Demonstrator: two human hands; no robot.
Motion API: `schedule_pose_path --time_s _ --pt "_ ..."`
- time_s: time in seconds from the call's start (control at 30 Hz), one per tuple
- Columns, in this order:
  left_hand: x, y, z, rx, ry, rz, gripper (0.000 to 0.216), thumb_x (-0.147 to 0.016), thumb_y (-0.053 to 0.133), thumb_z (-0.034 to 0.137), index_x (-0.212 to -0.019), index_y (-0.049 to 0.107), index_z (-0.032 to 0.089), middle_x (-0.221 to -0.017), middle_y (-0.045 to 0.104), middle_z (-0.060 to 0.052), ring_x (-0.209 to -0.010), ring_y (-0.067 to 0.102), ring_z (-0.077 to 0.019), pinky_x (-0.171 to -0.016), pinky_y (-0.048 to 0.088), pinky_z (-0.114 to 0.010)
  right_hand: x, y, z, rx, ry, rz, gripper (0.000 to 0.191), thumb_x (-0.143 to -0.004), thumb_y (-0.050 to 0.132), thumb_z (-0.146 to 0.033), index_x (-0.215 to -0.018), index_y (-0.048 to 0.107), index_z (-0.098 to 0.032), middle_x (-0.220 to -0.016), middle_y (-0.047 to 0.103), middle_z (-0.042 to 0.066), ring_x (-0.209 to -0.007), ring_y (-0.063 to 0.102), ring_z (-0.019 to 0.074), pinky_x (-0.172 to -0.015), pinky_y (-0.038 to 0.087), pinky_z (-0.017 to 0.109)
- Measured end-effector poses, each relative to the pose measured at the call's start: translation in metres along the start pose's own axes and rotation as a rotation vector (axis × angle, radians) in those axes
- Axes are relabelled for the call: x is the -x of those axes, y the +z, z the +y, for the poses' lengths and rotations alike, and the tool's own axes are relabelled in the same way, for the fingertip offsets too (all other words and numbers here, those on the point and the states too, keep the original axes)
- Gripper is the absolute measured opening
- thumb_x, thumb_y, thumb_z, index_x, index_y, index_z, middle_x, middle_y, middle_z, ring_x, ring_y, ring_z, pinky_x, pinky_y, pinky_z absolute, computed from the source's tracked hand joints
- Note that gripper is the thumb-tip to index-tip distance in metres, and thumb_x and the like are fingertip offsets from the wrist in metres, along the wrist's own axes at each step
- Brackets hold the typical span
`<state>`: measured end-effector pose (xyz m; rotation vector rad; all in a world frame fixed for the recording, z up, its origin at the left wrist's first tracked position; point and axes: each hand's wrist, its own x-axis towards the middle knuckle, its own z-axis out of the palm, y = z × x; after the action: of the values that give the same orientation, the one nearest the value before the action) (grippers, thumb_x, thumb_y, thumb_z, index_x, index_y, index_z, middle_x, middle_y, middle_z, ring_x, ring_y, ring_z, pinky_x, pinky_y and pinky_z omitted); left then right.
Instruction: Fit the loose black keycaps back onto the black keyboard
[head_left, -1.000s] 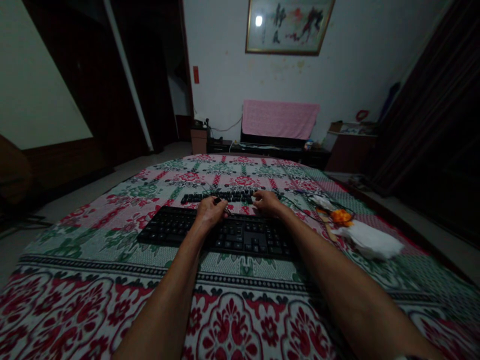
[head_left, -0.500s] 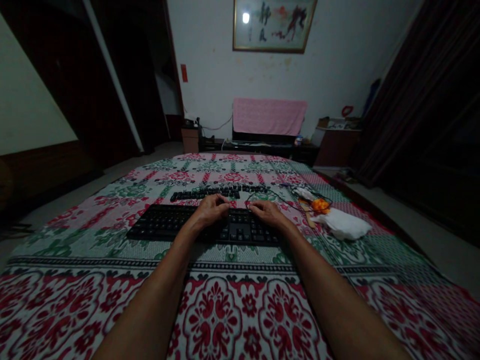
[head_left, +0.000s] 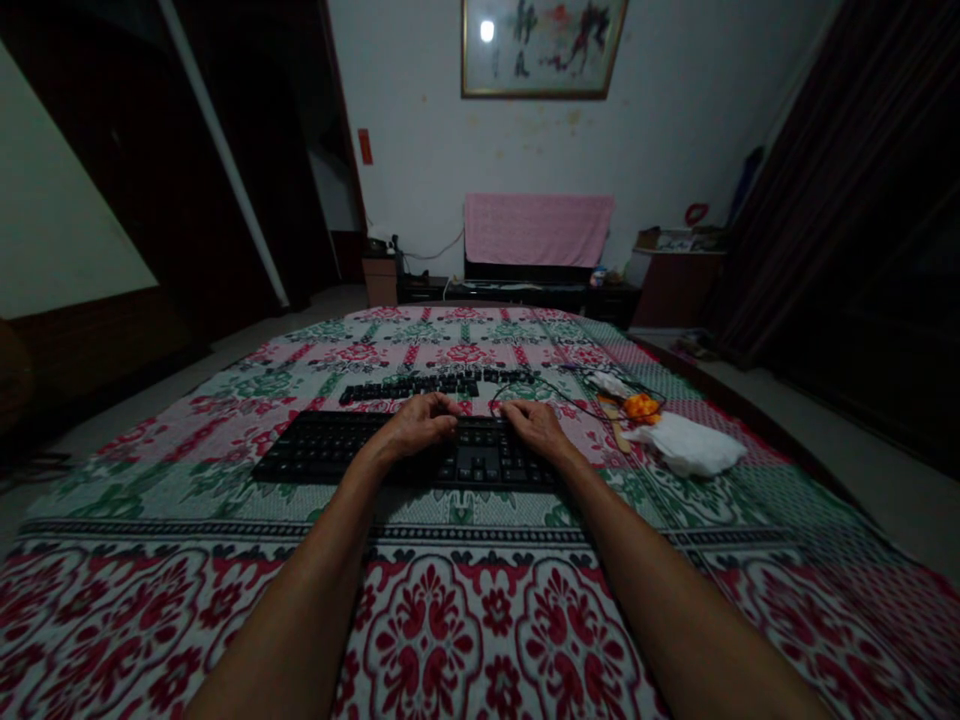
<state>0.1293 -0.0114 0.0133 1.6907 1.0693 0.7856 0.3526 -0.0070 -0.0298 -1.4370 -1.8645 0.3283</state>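
A black keyboard (head_left: 315, 446) lies flat on the patterned cloth in front of me. My left hand (head_left: 421, 424) is over its middle, near the back edge, with fingers curled toward the thumb; anything between them is too small and dark to make out. At the back edge further right, my right hand (head_left: 537, 424) has its fingertips bent together beside the black cable (head_left: 562, 393). What those fingertips hold, if anything, is hidden. Behind the keyboard, several loose black keycaps (head_left: 409, 386) stand in uneven rows on the cloth.
Right of the keyboard are a white plastic bag (head_left: 690, 446), an orange item (head_left: 641, 407) and a flat tan strip (head_left: 619, 432). The flowered cloth (head_left: 465, 620) covers the whole table. Against the wall stands a low cabinet, with a pink towel (head_left: 538, 229) above it.
My left hand has shifted slightly, its thumb a little lower and further from the fingers. My right hand stays at nearly the same spot. The view has tilted slightly.
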Motion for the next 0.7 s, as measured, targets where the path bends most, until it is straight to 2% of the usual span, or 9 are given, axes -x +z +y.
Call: schedule_pose_path --time_s 0.17,0.37,0.57,0.7 --pt "-0.001 -0.007 -0.006 -0.005 0.009 -0.019 0.024 -0.066 0.060 0.027 -0.086 0.052 0.015 -0.066 0.060 0.002 -0.054 0.054 -0.0080 -0.051 0.040 -0.019 0.000 0.002 -0.005 0.003 -0.014 0.026 0.033 -0.083 0.039 -0.032 -0.068 0.063 -0.016 -0.067 0.061 0.000 -0.067 0.055 0.0137 -0.062 0.036 0.021" --pt "-0.004 -0.004 -0.009 -0.045 -0.002 0.072 0.023 -0.066 0.061 0.031 -0.081 0.055 0.015 -0.060 0.057 0.002 -0.051 0.054 -0.0095 -0.047 0.038 -0.019 0.001 0.009 -0.010 0.008 -0.036 0.004 0.031 -0.083 0.040 -0.030 -0.068 0.064 -0.017 -0.068 0.062 0.000 -0.069 0.056 0.0144 -0.064 0.038 0.021" --pt "-0.007 0.000 -0.006 -0.300 0.033 0.201 0.023 -0.070 0.056 0.039 -0.074 0.059 0.017 -0.055 0.059 0.001 -0.051 0.054 -0.0124 -0.049 0.037 -0.020 0.003 0.009 -0.014 -0.012 -0.039 -0.015 0.028 -0.083 0.041 -0.030 -0.071 0.064 -0.018 -0.075 0.065 0.000 -0.073 0.057 0.0143 -0.067 0.039 0.022" --pt "-0.006 0.002 -0.001 -0.439 0.057 0.230 0.024 -0.071 0.056 0.040 -0.077 0.063 0.017 -0.054 0.060 -0.001 -0.055 0.056 -0.0151 -0.053 0.036 -0.022 0.003 0.009 -0.014 -0.012 -0.039 -0.028 0.029 -0.083 0.041 -0.030 -0.071 0.064 -0.018 -0.074 0.065 0.000 -0.072 0.057 0.0140 -0.067 0.039 0.022"
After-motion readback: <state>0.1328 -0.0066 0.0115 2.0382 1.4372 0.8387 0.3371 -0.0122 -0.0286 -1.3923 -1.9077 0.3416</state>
